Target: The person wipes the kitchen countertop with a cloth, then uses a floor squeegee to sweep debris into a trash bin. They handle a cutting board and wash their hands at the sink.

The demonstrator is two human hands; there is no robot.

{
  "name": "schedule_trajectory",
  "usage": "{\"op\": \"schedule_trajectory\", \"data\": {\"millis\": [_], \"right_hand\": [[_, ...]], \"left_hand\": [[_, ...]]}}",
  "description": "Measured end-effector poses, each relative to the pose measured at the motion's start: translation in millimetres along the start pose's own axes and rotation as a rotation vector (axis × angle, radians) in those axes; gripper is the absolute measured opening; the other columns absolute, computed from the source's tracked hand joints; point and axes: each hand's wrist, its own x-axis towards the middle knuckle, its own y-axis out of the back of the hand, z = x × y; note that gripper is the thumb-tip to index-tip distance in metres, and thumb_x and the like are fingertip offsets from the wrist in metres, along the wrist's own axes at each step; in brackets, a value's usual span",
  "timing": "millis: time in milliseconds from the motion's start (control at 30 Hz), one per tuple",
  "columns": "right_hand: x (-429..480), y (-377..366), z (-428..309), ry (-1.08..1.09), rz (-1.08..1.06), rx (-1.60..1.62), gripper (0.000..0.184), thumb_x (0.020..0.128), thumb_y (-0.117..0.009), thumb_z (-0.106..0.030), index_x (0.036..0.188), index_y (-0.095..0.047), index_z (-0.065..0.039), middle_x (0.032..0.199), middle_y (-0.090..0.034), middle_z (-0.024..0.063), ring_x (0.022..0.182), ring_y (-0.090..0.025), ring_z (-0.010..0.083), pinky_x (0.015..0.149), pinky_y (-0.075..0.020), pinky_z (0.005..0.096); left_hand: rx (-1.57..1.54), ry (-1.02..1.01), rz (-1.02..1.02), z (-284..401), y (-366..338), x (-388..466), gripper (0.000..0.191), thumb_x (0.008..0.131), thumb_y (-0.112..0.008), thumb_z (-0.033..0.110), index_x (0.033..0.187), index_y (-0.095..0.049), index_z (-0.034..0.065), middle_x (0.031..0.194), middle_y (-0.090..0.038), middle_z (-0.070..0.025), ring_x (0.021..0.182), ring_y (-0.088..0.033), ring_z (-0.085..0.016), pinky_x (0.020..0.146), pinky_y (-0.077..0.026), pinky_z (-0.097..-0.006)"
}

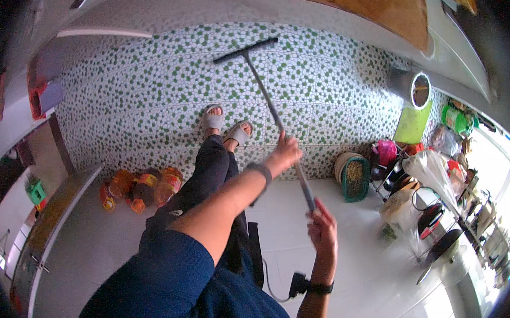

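A long-handled floor squeegee (263, 85) with a grey pole and a dark, narrow T-shaped head (246, 50) slants across the view. Its head is over the green-and-white pebble-pattern floor (165, 81), beyond my feet; whether it touches the tiles is hard to tell. Partway down the pole, my left hand (287, 151) is wrapped around it. My right hand (322, 226) grips the pole lower in the picture, near its end. Both wrists wear dark bands, and a small black device with a cable hangs at the right one.
Grey slippers (240, 133) are on my feet. Several large bottles of orange-brown liquid (155, 186) stand by the wall at left. A green basket (355, 179), a grey cylinder (416, 89) and cluttered kitchenware (432, 217) are at right. A brown board (368, 7) lies at top.
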Motion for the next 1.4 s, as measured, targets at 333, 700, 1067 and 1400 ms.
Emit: {"op": "schedule_trajectory", "data": {"millis": [333, 700, 1067, 1400], "right_hand": [[-129, 80, 126, -0.041, 0.174, 0.254, 0.06, 0.085, -0.059, -0.01, 0.139, -0.033, -0.003, 0.078, -0.058, 0.0055, 0.044, -0.039, 0.0027, 0.037, -0.0306, 0.0157], [46, -5, 50, 0.18, -0.165, 0.393, 0.056, 0.089, -0.051, -0.007, 0.141, -0.03, -0.006, 0.077, -0.052, -0.0001, 0.047, -0.036, 0.0017, 0.039, -0.0289, 0.0151], [-143, 82, 173, -0.035, 0.203, 0.284, 0.064, 0.086, -0.057, -0.009, 0.143, -0.027, -0.008, 0.069, -0.049, -0.0008, 0.044, -0.037, 0.0027, 0.037, -0.0299, 0.0168], [-16, -22, 122, 0.078, -0.06, 0.142, 0.061, 0.087, -0.054, -0.009, 0.141, -0.028, -0.002, 0.072, -0.05, -0.0032, 0.047, -0.037, 0.0019, 0.04, -0.03, 0.0171]], "left_hand": [[-0.122, -0.385, -0.375, 137, -38, -109, 0.011, 0.078, -0.057, 0.016, 0.067, -0.056, 0.0156, 0.067, -0.046, -0.0006, 0.085, -0.047, -0.024, 0.097, -0.023, -0.0707], [0.2, -0.247, 0.05, -19, 10, 48, 0.009, 0.071, -0.058, 0.007, 0.062, -0.056, 0.0091, 0.079, -0.054, -0.0093, 0.088, -0.052, -0.026, 0.078, -0.042, -0.0418], [-0.179, -0.498, -0.291, 166, -64, -142, 0.011, 0.072, -0.058, 0.019, 0.063, -0.056, 0.0144, 0.067, -0.05, -0.0014, 0.088, -0.051, -0.019, 0.103, -0.024, -0.0652], [0.297, -0.307, 0.014, -31, 14, -65, 0.019, 0.079, -0.057, 0.023, 0.063, -0.05, 0.0164, 0.068, -0.05, 0.0009, 0.08, -0.05, -0.019, 0.076, -0.042, -0.048]]}}
